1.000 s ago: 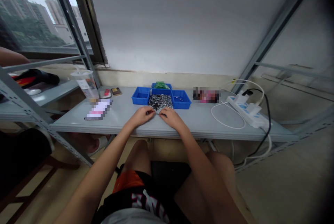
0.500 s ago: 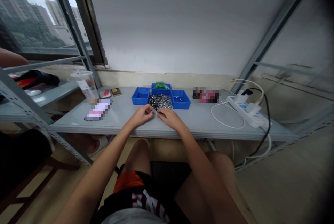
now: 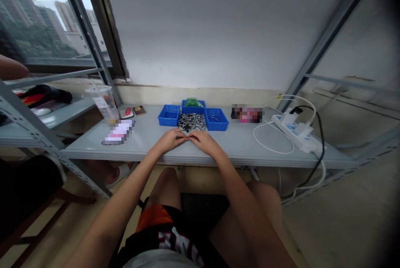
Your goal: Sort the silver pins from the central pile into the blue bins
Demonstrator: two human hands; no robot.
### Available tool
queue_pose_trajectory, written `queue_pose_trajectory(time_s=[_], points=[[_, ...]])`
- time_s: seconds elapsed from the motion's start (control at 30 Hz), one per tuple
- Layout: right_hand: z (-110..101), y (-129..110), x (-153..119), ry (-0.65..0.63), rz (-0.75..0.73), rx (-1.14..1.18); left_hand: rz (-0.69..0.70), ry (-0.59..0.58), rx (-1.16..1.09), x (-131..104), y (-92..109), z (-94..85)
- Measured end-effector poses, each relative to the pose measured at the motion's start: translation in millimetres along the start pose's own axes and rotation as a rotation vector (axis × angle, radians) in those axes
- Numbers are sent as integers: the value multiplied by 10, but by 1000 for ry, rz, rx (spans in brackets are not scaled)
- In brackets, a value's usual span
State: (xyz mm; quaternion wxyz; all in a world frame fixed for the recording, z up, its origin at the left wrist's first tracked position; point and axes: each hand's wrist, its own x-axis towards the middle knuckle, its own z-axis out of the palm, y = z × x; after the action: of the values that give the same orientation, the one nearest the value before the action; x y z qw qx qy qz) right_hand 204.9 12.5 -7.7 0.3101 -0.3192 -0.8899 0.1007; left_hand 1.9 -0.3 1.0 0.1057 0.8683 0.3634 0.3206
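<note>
My left hand (image 3: 171,140) and my right hand (image 3: 202,140) meet fingertip to fingertip above the front of the grey shelf table (image 3: 131,148). Both are closed in a pinch; whatever sits between the fingertips is too small to make out. Just beyond them lies a heap of thin metal pieces, silver and black (image 3: 193,122). Around the heap stand a left blue tray (image 3: 169,123), a back blue tray (image 3: 194,108) with green packets (image 3: 193,102) in it, and a right blue tray (image 3: 217,126) holding a few thin metal pieces.
On the left are a lidded plastic cup (image 3: 103,102), a blurred-out phone (image 3: 118,132), a red item (image 3: 128,111) and a small dark box (image 3: 139,110). A power strip (image 3: 295,132) with cables lies right. Metal uprights flank the table; another person's arm (image 3: 11,68) shows at far left.
My hands have come together, the left one shifting right and slightly down from the heap's edge, until the fingertips meet. The other person's arm at far left has drawn back a little.
</note>
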Motion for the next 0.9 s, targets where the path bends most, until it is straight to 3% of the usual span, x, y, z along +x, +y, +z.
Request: queue_pose_trajectory(time_s=[0.23, 0.47, 0.7, 0.9], points=[[-19, -9, 2, 89, 71, -49, -101, 40, 81, 13, 5, 0], [-12, 19, 2, 113, 113, -103, -113, 22, 85, 23, 10, 7], [-7, 44, -7, -12, 33, -108, -74, 13, 38, 8, 25, -14], [31, 81, -1, 2, 53, -105, -18, 26, -41, -5, -14, 10]])
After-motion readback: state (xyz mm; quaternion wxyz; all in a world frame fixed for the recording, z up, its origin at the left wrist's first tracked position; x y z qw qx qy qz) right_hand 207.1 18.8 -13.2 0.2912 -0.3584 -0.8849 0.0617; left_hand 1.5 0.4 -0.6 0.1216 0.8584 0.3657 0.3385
